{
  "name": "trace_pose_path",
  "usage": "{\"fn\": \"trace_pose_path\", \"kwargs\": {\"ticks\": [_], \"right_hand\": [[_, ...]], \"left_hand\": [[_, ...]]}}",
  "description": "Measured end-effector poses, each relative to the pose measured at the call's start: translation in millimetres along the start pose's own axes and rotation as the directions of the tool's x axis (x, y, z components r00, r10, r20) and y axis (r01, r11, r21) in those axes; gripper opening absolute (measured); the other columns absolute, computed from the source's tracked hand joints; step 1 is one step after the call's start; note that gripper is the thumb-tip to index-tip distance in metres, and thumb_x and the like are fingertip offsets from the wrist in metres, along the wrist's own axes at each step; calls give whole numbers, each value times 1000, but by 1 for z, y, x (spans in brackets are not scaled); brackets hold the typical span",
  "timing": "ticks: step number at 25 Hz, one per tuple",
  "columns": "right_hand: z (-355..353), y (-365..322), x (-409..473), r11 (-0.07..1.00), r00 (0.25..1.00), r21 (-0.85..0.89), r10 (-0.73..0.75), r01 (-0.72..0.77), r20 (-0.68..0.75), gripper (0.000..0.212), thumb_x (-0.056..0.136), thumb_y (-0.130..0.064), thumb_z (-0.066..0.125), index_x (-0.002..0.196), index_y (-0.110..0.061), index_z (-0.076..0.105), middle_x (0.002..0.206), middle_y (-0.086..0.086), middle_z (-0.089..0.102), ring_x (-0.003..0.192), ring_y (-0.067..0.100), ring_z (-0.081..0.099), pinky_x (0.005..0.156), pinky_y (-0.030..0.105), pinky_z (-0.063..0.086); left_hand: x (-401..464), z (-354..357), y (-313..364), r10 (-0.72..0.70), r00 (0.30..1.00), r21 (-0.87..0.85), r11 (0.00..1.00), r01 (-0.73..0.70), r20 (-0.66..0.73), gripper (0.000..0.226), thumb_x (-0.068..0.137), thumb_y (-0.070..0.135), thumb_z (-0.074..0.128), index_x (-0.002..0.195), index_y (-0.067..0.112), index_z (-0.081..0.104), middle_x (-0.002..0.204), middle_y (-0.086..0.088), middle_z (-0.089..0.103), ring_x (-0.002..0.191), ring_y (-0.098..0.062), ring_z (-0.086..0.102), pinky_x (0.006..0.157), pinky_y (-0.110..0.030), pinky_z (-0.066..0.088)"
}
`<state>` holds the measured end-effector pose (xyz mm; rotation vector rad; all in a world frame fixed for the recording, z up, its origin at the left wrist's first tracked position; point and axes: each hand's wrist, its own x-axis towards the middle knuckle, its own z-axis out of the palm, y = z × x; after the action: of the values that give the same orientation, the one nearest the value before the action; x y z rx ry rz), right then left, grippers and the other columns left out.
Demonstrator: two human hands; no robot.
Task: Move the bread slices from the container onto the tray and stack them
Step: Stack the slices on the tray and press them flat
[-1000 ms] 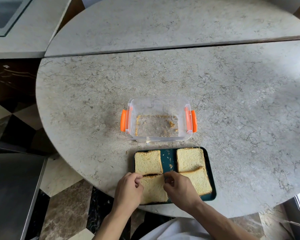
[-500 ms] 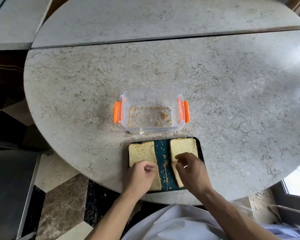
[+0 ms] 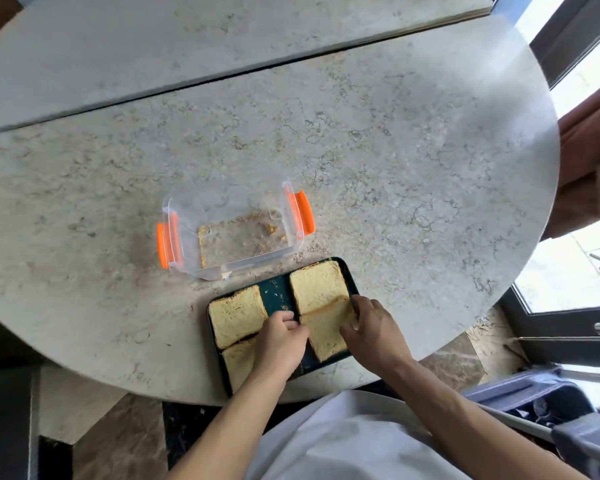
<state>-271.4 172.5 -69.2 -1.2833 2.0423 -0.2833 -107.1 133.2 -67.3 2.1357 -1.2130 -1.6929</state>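
Change since earlier: both hands have shifted to the right-hand pair of slices; half a second ago the left hand lay on the near-left slice and the right hand on the right column.
Left hand: fingers curled, their tips at the left edge of the near-right slice; whether they pinch it or only press, I cannot tell.
Right hand: its grip is partly closed, fingertips on the right edge of that same slice, near the seam with the far-right slice.
Container: clear, with orange clips, at 11 o'clock from the tray; only crumbs inside.
Tray: dark, at the near edge of the worktop, just beside the container.
Bread: four slices lie flat on the tray, two by two; far-left slice at 9 o'clock from the tray centre, near-left slice at 7 o'clock, half hidden by the left forearm.
Done: the transfer looks complete.
Left: stacking. No slice sits squarely on another; the right pair merely touch or slightly overlap at their edges.
Likely step in hand: taking up the near-right slice from both sides to lay it on a neighbour.
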Motion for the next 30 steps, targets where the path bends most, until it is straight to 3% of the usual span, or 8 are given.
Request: {"fn": "trace_pose_path", "kwargs": {"ticks": [3,6,10,15,19,22,27,30], "right_hand": [[-1,-9,9,1000,1000,25,19,-18,-12,43,91,-26,53,130,-9,53,119,14,62,102,31,60,81,35,46],[-3,-15,14,997,999,71,21,-19,-26,44,89,-26,53,131,-10,53,119,15,63,100,31,60,76,31,42],[-3,-12,16,997,1000,70,27,-25,-16,48,88,-27,54,133,-11,53,121,14,61,101,29,59,76,29,41],[-3,-4,12,996,998,68,58,-59,10,49,89,-31,52,134,-14,55,127,10,52,95,25,60,76,27,43],[-1,0,8,997,997,16,71,-71,42,41,91,-33,49,126,-15,60,120,8,54,91,25,61,77,30,47],[1,0,5,998,996,-8,65,-65,52,40,90,-32,50,124,-15,61,116,9,57,94,27,61,78,30,46],[-3,-1,8,997,998,-56,58,-57,9,31,90,-25,50,113,-10,64,108,13,58,94,30,58,82,35,48],[-5,0,8,995,999,-88,46,-47,-15,33,91,-24,50,117,-8,63,111,15,57,98,32,55,90,42,48]], "left_hand": [[7,1,8,-31,999,-88,996,34,32,48,86,14,64,133,10,59,118,-5,69,104,-21,68,100,-44,53],[9,1,10,-52,997,-147,987,59,50,44,87,9,65,131,6,61,108,-8,71,95,-20,71,96,-44,57],[14,1,8,-76,993,-237,967,95,89,41,89,3,63,129,4,62,108,-12,70,93,-20,72,90,-39,60],[14,-1,4,-91,992,-251,962,109,83,39,90,4,63,128,10,63,121,-11,65,101,-23,67,89,-43,61],[4,4,0,-91,996,-212,973,88,-7,38,87,14,64,125,14,60,104,0,65,97,-20,68,95,-45,57],[-2,9,1,-95,995,-171,981,95,6,40,86,19,63,126,13,62,101,6,63,101,-22,67,98,-46,55],[-1,13,5,-108,993,-224,968,117,53,41,86,13,66,126,7,64,113,-6,67,104,-23,66,100,-47,54],[3,11,1,-114,993,-237,964,120,38,37,87,12,65,124,7,64,105,-8,71,98,-23,70,95,-47,57]]}}
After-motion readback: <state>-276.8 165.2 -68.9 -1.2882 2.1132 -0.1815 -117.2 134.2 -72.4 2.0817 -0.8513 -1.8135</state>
